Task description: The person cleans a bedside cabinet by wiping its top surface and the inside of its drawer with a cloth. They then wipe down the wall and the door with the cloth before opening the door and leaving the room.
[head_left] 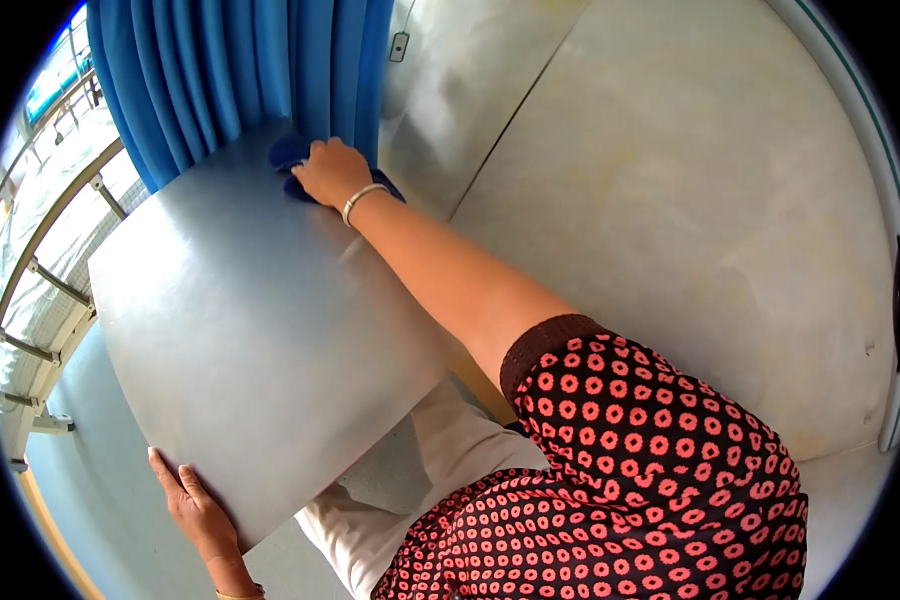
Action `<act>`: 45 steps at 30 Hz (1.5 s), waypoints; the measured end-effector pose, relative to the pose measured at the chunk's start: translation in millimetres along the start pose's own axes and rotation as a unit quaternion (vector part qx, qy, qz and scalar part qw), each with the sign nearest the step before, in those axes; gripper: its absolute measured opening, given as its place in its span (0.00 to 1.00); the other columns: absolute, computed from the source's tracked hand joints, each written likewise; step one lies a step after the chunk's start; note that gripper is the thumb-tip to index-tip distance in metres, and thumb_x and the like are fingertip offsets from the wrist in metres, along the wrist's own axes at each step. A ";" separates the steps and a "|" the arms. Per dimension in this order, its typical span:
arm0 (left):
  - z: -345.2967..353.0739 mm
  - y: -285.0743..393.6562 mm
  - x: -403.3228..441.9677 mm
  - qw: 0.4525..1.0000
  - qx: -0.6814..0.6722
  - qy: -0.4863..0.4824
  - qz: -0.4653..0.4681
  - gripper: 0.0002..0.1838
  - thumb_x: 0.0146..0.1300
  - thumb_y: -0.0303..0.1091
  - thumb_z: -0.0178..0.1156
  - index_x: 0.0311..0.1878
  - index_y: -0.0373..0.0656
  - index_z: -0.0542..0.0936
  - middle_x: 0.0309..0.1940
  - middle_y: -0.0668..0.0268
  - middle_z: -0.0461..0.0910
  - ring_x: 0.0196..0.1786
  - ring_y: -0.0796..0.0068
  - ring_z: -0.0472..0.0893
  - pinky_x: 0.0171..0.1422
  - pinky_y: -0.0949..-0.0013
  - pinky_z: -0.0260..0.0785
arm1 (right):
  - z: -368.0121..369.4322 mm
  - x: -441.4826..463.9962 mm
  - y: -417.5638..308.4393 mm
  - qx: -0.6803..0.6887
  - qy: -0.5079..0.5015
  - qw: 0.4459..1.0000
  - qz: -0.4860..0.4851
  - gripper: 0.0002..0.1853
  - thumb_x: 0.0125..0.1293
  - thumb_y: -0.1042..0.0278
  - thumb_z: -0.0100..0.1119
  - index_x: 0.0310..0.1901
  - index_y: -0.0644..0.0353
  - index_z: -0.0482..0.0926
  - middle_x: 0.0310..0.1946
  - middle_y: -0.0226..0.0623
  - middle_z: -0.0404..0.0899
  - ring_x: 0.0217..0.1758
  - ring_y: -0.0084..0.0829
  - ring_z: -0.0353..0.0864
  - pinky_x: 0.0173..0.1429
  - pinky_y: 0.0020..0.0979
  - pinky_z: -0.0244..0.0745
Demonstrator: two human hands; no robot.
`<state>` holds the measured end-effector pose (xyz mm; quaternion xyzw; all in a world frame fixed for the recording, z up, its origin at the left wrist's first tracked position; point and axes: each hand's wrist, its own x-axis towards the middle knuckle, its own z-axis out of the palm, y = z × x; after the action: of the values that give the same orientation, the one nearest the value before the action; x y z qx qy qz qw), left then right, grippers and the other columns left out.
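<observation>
A large smooth silver-grey panel (260, 310) lies tilted in front of my body, over my lap. My left hand (202, 508) is at its lower left edge, gripping it with the fingers pointing up along the side; part of the grip is hidden. Near the panel's far upper corner, my right hand (335, 172) is closed on a dark blue cloth (290, 152), which is pressed to the surface. Folds of the cloth stick out on both sides of the fingers. A pale bracelet circles the right wrist.
A blue pleated curtain (220, 70) hangs just behind the panel's far edge. To the left stands a bed with a curved side rail (45, 225). A pale wall (670, 200) rises close on the right. Light blue-grey floor (100, 400) shows below the bed.
</observation>
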<state>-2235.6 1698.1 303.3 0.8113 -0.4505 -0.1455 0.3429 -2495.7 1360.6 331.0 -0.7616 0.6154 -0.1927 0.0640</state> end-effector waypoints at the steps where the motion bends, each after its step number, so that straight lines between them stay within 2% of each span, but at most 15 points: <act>1: -1.3 1.6 -1.0 1.000 0.005 -0.004 0.001 0.26 0.70 0.37 0.38 0.69 0.41 0.52 0.65 0.53 0.61 0.64 0.60 0.66 0.65 0.68 0.58 | 4.9 11.1 -1.0 0.005 0.013 1.000 0.011 0.23 0.61 0.52 0.52 0.45 0.67 0.75 0.44 0.54 0.74 0.46 0.49 0.77 0.51 0.40 0.73; 8: -7.4 13.1 -1.8 0.998 0.002 -0.041 -0.037 0.26 0.70 0.36 0.39 0.68 0.36 0.52 0.66 0.52 0.58 0.68 0.59 0.61 0.68 0.67 0.53 | 38.9 80.6 -13.6 -0.029 0.101 0.994 0.008 0.20 0.59 0.54 0.57 0.41 0.65 0.78 0.44 0.47 0.75 0.47 0.45 0.75 0.51 0.38 0.74; 12: -9.3 18.8 -1.9 0.998 0.027 -0.044 -0.032 0.26 0.69 0.34 0.39 0.68 0.36 0.52 0.65 0.50 0.60 0.66 0.58 0.63 0.67 0.67 0.55 | 55.0 109.3 -22.2 -0.081 0.136 0.986 -0.045 0.19 0.59 0.54 0.57 0.42 0.63 0.79 0.44 0.42 0.75 0.49 0.43 0.74 0.50 0.38 0.74; 16: -13.4 24.7 0.6 0.993 0.028 -0.076 -0.090 0.27 0.69 0.35 0.39 0.69 0.40 0.51 0.65 0.52 0.61 0.64 0.60 0.67 0.64 0.67 0.59 | 62.1 116.9 -43.1 -0.078 0.168 0.982 -0.024 0.18 0.58 0.54 0.58 0.41 0.61 0.80 0.42 0.39 0.76 0.48 0.41 0.74 0.49 0.38 0.74; 17: -4.1 11.5 -0.4 0.997 0.068 0.008 0.024 0.28 0.68 0.37 0.40 0.69 0.42 0.51 0.54 0.53 0.74 0.46 0.57 0.78 0.48 0.66 0.69 | 62.3 113.7 -50.4 -0.087 0.167 0.981 -0.037 0.17 0.57 0.54 0.58 0.40 0.60 0.80 0.42 0.38 0.76 0.48 0.41 0.74 0.49 0.39 0.73; 18: -4.1 8.2 -0.5 0.997 0.068 0.009 0.024 0.28 0.68 0.37 0.40 0.69 0.42 0.51 0.54 0.53 0.74 0.46 0.57 0.78 0.48 0.66 0.69 | 62.5 109.4 -57.2 -0.096 0.166 0.980 -0.048 0.16 0.57 0.55 0.58 0.39 0.59 0.81 0.42 0.38 0.76 0.47 0.40 0.74 0.48 0.40 0.72; 22: -4.3 14.8 -0.4 0.998 0.062 0.000 0.014 0.27 0.67 0.36 0.39 0.69 0.43 0.52 0.53 0.53 0.75 0.45 0.58 0.78 0.47 0.66 0.69 | 66.9 63.6 -115.7 -0.052 0.098 0.984 -0.139 0.13 0.57 0.57 0.56 0.36 0.56 0.82 0.41 0.38 0.77 0.47 0.39 0.74 0.48 0.39 0.70; 28: -5.0 12.3 -1.6 0.999 0.039 0.007 0.000 0.26 0.67 0.37 0.40 0.68 0.44 0.55 0.50 0.52 0.76 0.45 0.57 0.78 0.47 0.64 0.69 | 55.2 -51.4 -174.8 -0.035 0.039 0.957 -0.287 0.18 0.53 0.51 0.61 0.39 0.56 0.79 0.38 0.34 0.77 0.45 0.33 0.74 0.45 0.33 0.70; 30: -5.3 9.0 0.1 0.999 0.039 0.004 -0.010 0.26 0.67 0.37 0.40 0.68 0.44 0.56 0.49 0.51 0.76 0.45 0.56 0.78 0.47 0.63 0.69 | 47.5 -87.9 -174.2 0.030 0.021 0.941 -0.336 0.15 0.54 0.55 0.59 0.38 0.56 0.80 0.40 0.34 0.77 0.47 0.33 0.74 0.48 0.33 0.68; 36: -5.8 7.4 0.2 0.997 0.071 0.042 0.005 0.25 0.66 0.41 0.41 0.66 0.50 0.61 0.40 0.47 0.79 0.41 0.48 0.78 0.44 0.56 0.69 | 9.5 -183.1 -142.6 0.132 -0.006 0.893 -0.430 0.21 0.45 0.62 0.68 0.42 0.60 0.76 0.41 0.38 0.76 0.49 0.36 0.73 0.50 0.33 0.68; 38: -7.0 7.2 0.4 0.996 0.080 0.040 -0.005 0.25 0.66 0.41 0.41 0.66 0.48 0.61 0.44 0.46 0.77 0.44 0.48 0.78 0.46 0.57 0.69 | -4.6 -210.9 -125.9 0.143 -0.019 0.878 -0.456 0.23 0.43 0.63 0.69 0.43 0.60 0.76 0.42 0.38 0.75 0.49 0.36 0.72 0.51 0.34 0.68; 41: 6.8 -31.4 11.6 0.996 0.027 0.077 0.030 0.25 0.68 0.42 0.41 0.65 0.40 0.61 0.50 0.47 0.75 0.48 0.54 0.77 0.52 0.61 0.68 | -23.9 -245.4 -97.2 0.156 -0.017 0.860 -0.486 0.26 0.40 0.65 0.71 0.45 0.60 0.75 0.44 0.39 0.73 0.51 0.38 0.72 0.55 0.35 0.67; 43: 11.1 -59.1 18.6 0.993 -0.120 -0.002 0.002 0.28 0.69 0.47 0.42 0.62 0.33 0.63 0.53 0.51 0.74 0.51 0.61 0.75 0.57 0.66 0.65 | -42.9 -260.6 -75.4 0.136 -0.014 0.849 -0.511 0.27 0.40 0.62 0.71 0.44 0.59 0.75 0.43 0.39 0.73 0.50 0.38 0.72 0.53 0.35 0.68; 44: 10.8 -65.1 16.1 0.993 -0.121 -0.001 0.004 0.28 0.69 0.47 0.42 0.62 0.33 0.63 0.53 0.51 0.74 0.51 0.61 0.75 0.57 0.66 0.65 | -52.0 -265.7 -62.1 0.116 -0.013 0.845 -0.521 0.28 0.38 0.62 0.71 0.45 0.59 0.75 0.44 0.39 0.73 0.51 0.38 0.72 0.52 0.35 0.68; 45: 9.3 -62.8 10.8 0.961 -0.260 -0.065 -0.069 0.29 0.69 0.50 0.41 0.61 0.33 0.64 0.53 0.54 0.73 0.53 0.64 0.74 0.58 0.68 0.63 | -57.4 -270.9 -47.0 0.074 -0.012 0.854 -0.515 0.30 0.35 0.62 0.72 0.46 0.58 0.75 0.45 0.39 0.73 0.52 0.38 0.72 0.52 0.35 0.68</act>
<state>-2195.1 1707.7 254.1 0.7119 -0.3612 -0.3338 0.5013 -2519.8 1640.2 341.3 -0.9648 0.1185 -0.2340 0.0195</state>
